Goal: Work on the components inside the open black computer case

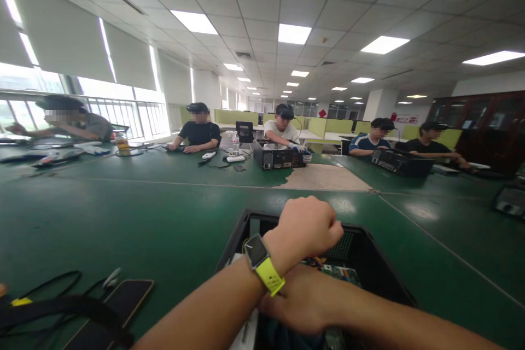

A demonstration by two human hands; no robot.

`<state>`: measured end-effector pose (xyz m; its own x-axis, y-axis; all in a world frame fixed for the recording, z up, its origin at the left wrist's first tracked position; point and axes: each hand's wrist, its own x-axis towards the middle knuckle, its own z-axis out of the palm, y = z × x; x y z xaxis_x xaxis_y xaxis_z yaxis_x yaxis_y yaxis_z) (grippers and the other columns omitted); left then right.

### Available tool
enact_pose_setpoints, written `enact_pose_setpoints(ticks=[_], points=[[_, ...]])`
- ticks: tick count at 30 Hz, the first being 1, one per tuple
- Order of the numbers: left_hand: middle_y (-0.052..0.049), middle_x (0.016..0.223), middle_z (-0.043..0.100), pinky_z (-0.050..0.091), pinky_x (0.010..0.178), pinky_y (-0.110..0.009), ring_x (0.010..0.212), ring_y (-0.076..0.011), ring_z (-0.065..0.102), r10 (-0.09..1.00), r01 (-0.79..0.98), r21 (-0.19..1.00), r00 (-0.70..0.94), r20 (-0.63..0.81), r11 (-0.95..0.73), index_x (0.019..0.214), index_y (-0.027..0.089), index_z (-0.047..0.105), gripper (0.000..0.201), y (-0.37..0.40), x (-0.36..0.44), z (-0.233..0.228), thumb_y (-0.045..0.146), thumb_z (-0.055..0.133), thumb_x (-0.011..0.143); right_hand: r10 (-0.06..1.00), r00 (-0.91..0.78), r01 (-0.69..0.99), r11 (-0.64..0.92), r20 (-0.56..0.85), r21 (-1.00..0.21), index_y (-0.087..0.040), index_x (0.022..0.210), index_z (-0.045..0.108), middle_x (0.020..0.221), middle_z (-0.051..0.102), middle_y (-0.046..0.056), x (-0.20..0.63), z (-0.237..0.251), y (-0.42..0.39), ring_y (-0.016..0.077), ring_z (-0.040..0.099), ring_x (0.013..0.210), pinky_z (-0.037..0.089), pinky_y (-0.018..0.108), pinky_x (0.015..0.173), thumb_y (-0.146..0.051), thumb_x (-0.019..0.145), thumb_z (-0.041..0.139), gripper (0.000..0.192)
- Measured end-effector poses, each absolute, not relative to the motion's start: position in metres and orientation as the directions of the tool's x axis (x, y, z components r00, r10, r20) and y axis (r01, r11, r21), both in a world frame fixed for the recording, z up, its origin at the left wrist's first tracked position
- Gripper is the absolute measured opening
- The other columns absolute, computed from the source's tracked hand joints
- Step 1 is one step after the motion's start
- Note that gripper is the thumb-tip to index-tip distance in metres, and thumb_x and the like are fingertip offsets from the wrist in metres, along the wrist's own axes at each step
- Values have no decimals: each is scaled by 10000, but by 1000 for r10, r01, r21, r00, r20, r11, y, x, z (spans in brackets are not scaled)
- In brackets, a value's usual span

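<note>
Over the open PC case (371, 262) at the near table edge, left hand (305, 229) w/ watch (262, 260) is clenched in a fist, right hand (301, 301) reaches inside under it, grip can't tell, so prob best to go slow near the board (340, 273).

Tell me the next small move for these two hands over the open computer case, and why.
Probably draw the left hand back a little. It is fisted, watch on the wrist, crossed over the right hand, which reaches under it into the open computer case. The fist and wrist hide the circuit board and whatever the right fingers touch, so clearing the view would likely help.
</note>
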<state>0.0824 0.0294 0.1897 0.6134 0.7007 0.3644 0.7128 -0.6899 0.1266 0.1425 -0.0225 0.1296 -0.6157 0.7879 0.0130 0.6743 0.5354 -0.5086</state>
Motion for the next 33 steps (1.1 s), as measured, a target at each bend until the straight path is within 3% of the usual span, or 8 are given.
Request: enact_pose_setpoints(ticks=[3, 8, 13, 18, 26, 29, 33], points=[[-137, 832, 669, 435, 682, -370, 790, -269, 620, 706, 721, 64, 652, 276, -690, 833, 156, 702, 370, 46, 100, 163, 381, 409, 840, 768, -635, 700, 619, 86, -357, -209, 1244, 575, 1186, 652, 58, 159, 119, 2, 243, 593, 1056, 422, 342, 937, -325, 904, 435, 385], [-142, 867, 688, 474, 697, -358, 819, -267, 637, 734, 731, 71, 672, 101, -679, 866, 169, 724, 308, 71, 82, 133, 299, 456, 791, 875, -398, 914, 403, -275, -39, -186, 1006, 725, 996, 718, 118, 200, 109, 30, 309, 664, 886, 506, 366, 726, -394, 837, 529, 332], [-114, 778, 698, 470, 612, -321, 703, -244, 638, 681, 698, 83, 714, -162, -711, 827, 177, 737, 201, 74, 68, 127, 271, 630, 685, 917, -248, 963, 269, -312, 24, -174, 882, 748, 879, 730, 130, 219, 107, 46, 323, 684, 816, 504, 346, 626, -362, 739, 613, 272], [-123, 799, 709, 479, 619, -342, 665, -246, 626, 591, 666, 70, 701, -399, -743, 804, 149, 744, 214, 70, 75, 117, 195, 755, 595, 958, -143, 984, 165, -250, 70, -164, 1062, 684, 1064, 690, 170, 225, 100, 58, 349, 656, 944, 510, 387, 691, -325, 753, 592, 360], [3, 780, 709, 480, 705, -281, 741, -187, 631, 457, 607, 170, 727, -513, -776, 845, 251, 727, 300, 76, 94, 104, 82, 651, 610, 971, -162, 978, 182, -177, 102, -200, 1090, 652, 1129, 667, 153, 220, 89, 73, 346, 625, 1030, 491, 445, 804, -383, 828, 513, 348], [-3, 771, 702, 487, 707, -285, 742, -184, 632, 418, 600, 222, 734, -534, -769, 852, 230, 716, 294, 89, 91, 108, 78, 587, 636, 965, -181, 971, 206, -187, 121, -195, 1107, 649, 1119, 668, 167, 223, 88, 80, 353, 633, 1011, 497, 438, 785, -398, 806, 547, 378], [7, 766, 696, 494, 626, -260, 677, -166, 634, 313, 578, 330, 743, -591, -746, 905, 215, 704, 284, 101, 83, 114, 100, 536, 708, 935, -256, 948, 292, -245, 127, -209, 990, 704, 1021, 704, 147, 222, 87, 84, 345, 664, 932, 511, 381, 709, -407, 755, 614, 320]])
